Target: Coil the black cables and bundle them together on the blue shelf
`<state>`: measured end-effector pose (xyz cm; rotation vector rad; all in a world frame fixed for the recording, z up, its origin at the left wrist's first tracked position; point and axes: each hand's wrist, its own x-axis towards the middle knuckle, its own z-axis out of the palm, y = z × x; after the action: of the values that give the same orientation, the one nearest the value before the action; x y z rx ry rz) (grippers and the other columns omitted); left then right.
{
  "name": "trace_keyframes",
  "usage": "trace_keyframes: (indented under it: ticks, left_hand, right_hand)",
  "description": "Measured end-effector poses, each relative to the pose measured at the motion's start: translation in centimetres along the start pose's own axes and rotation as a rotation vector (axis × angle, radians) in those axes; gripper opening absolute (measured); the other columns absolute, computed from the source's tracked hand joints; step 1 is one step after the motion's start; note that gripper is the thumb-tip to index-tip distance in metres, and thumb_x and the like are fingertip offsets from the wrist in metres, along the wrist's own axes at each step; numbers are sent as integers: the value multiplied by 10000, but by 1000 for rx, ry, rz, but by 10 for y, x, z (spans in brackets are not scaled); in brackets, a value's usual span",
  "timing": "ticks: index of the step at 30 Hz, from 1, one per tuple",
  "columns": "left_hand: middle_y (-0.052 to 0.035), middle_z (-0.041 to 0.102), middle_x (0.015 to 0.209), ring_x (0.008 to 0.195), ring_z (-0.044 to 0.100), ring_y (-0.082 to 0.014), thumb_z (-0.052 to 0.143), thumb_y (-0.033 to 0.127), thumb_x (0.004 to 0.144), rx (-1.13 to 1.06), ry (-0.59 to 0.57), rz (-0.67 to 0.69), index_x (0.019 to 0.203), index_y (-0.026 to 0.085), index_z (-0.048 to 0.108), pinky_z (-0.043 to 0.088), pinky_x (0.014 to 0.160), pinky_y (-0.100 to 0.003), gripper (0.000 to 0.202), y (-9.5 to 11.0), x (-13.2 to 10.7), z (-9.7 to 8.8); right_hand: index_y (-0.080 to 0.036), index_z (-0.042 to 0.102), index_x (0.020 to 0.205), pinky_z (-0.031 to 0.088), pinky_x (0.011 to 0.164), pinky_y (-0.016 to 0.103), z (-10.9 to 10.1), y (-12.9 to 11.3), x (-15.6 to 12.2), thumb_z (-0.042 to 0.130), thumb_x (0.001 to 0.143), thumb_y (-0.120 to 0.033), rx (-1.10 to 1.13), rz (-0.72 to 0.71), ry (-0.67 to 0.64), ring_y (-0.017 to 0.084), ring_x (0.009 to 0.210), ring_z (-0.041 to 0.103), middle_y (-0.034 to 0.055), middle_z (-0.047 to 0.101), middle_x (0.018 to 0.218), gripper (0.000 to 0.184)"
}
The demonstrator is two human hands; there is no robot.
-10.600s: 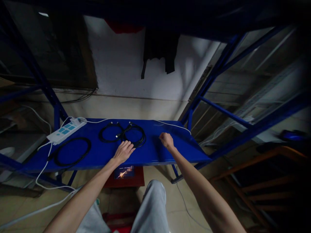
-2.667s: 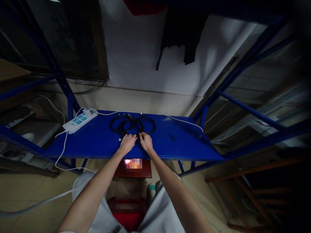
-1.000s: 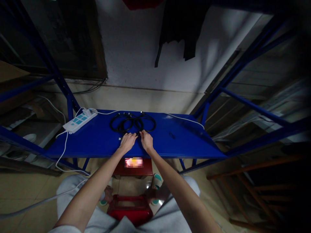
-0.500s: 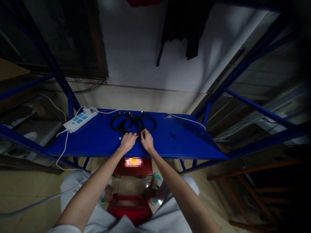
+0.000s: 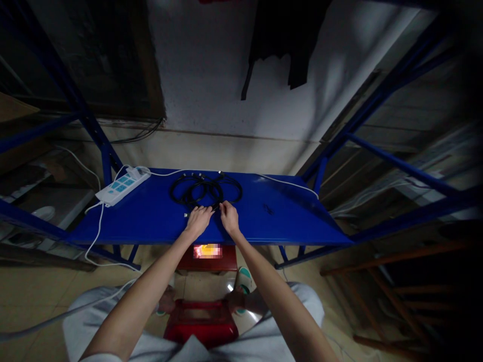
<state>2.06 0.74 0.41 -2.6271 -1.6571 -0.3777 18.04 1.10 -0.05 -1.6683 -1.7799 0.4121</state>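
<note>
We have both hands together at the front of the blue bench [image 5: 302,221], just beside each other, over the near side of the coiled black cables [image 5: 220,191]. The cables lie in overlapping rings near the middle of the bench, with several plugs towards its back edge and one silver plug [image 5: 186,215] just left of our hands. Our left hand [image 5: 199,219] rests palm down with its fingers curved over the near edge of the coils; we cannot tell whether it grips them. Our right hand [image 5: 229,217] keeps its fingertips narrow, against the same edge, but what sits between them is too small to make out. To the right, well apart from the coils, lies a small dark string-like thing [image 5: 268,208]. On the left end of the bench sits a white power strip [image 5: 123,189] with blue sockets, and a white cord [image 5: 100,222] hangs down from it. Below the front edge, a lit screen [image 5: 207,251], partly pixelated, rests on a reddish-brown stool [image 5: 228,260].
</note>
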Motion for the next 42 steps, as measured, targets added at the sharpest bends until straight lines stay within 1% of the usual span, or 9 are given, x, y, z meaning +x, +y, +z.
trace_keyframes:
  ticks: [8,21,27,29,32,34,37,39,42]
  left_hand:
    - [-113,719,932,971,655,-238,301,347,1056,6,-10,-3,1021,168,625,426,905,-366,372,-1,1,0]
    - [-132,721,947,970,665,-240,304,353,1054,-34,-28,-22,1033,165,630,435,911,-370,377,-1,3,-3]
    - [-124,722,933,945,673,-237,286,355,1056,23,-18,-20,1034,166,629,442,896,-365,393,0,3,-2]
    - [-124,720,928,946,673,-240,280,354,1057,27,-12,-20,1032,166,629,442,899,-369,397,0,3,-1]
    - [-124,722,923,947,673,-232,275,344,1059,33,-5,-27,1046,163,623,440,920,-366,392,0,3,1]
    - [-122,724,920,949,672,-223,278,342,1059,34,-6,-28,1048,161,619,440,934,-361,386,0,3,2]
    - [-123,724,915,934,672,-219,276,346,1059,24,-12,-26,1031,158,619,447,931,-361,391,-1,3,2]
    - [-125,723,912,918,674,-226,271,350,1059,18,-13,-22,1024,159,621,453,916,-368,401,-2,3,2]
    - [-122,721,898,907,677,-239,262,346,1059,14,-11,-9,1010,164,627,457,890,-374,411,-3,4,1]
  right_hand:
    - [-205,561,913,392,721,255,3,5,1,334,974,-270,128,-25,64,183,792,580,56,650,879,243]
    - [-198,585,929,438,758,283,3,7,5,382,957,-346,263,-13,95,195,816,605,72,679,918,253]
    - [-201,573,894,436,725,276,3,13,5,422,935,-350,349,-27,83,180,736,580,43,655,834,216]
    - [-204,548,879,439,722,276,2,14,3,396,944,-357,368,17,135,177,719,563,41,631,809,225]
    - [-199,529,907,442,729,284,-1,15,-1,333,974,-394,384,143,308,178,720,544,50,611,812,284]
    - [-188,542,940,445,743,291,-7,16,-3,329,984,-435,394,178,404,185,761,554,67,622,855,329]
    - [-174,602,938,450,770,303,-28,27,0,399,970,-486,357,122,464,208,860,580,97,642,944,374]
    - [-168,645,904,455,775,317,-51,44,5,449,952,-496,296,84,506,221,881,585,108,638,965,386]
    - [-163,691,896,465,805,350,-91,83,14,508,925,-500,171,73,570,231,889,580,115,618,988,385]
